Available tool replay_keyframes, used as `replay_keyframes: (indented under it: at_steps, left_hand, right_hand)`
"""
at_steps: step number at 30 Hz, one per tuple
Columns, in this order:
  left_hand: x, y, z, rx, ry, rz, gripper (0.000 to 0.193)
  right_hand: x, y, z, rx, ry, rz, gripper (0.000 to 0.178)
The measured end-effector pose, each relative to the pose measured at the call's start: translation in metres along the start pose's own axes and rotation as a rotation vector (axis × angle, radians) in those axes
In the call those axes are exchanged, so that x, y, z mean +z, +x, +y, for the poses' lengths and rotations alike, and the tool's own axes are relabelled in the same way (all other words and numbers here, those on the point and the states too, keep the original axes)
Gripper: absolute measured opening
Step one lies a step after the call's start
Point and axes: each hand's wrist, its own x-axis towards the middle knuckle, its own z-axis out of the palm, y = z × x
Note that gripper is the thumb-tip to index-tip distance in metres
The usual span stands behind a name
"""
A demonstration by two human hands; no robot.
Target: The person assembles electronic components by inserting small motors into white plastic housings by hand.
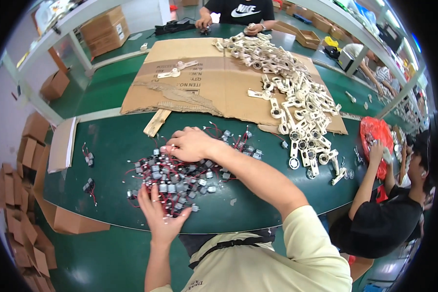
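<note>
Green tabletop carries a heap of small metal motors with red and black wires, lying just in front of the person. Left hand lies flat and spread on the heap's near edge, holding nothing. Right hand curls over the far side, fingertips seemingly pinching a motor, though that is unclear; white plastic brackets lie on cardboard beyond.
</note>
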Motion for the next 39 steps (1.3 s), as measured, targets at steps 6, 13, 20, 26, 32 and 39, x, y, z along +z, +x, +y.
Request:
replay_keyframes:
  at_steps: [6, 13, 20, 26, 32, 39]
  left_hand:
    - [0.049, 0.009, 0.059, 0.013, 0.002, -0.117, 0.123]
    - [0.091, 0.014, 0.104, 0.047, -0.044, -0.183, 0.124]
    - [0.083, 0.008, 0.128, 0.024, -0.225, -0.235, 0.112]
    - [-0.049, 0.018, 0.063, -0.048, -0.259, -0.503, 0.057]
    - [-0.094, 0.126, -0.175, -0.213, 0.307, 0.227, 0.046]
    - [-0.093, 0.124, -0.248, -0.322, 0.0, -0.237, 0.049]
  right_hand:
    - [-0.024, -0.048, 0.069, 0.047, -0.02, 0.035, 0.067]
    - [-0.052, -0.089, 0.108, 0.0, 0.15, 0.183, 0.056]
    - [-0.08, -0.116, 0.017, -0.133, -0.024, 0.555, 0.03]
    - [-0.019, -0.138, -0.065, -0.281, -0.153, 0.348, 0.037]
    - [0.062, -0.129, -0.086, -0.474, -0.284, 0.175, 0.036]
    - [0.054, -0.148, -0.032, -0.206, -0.511, 0.231, 0.05]
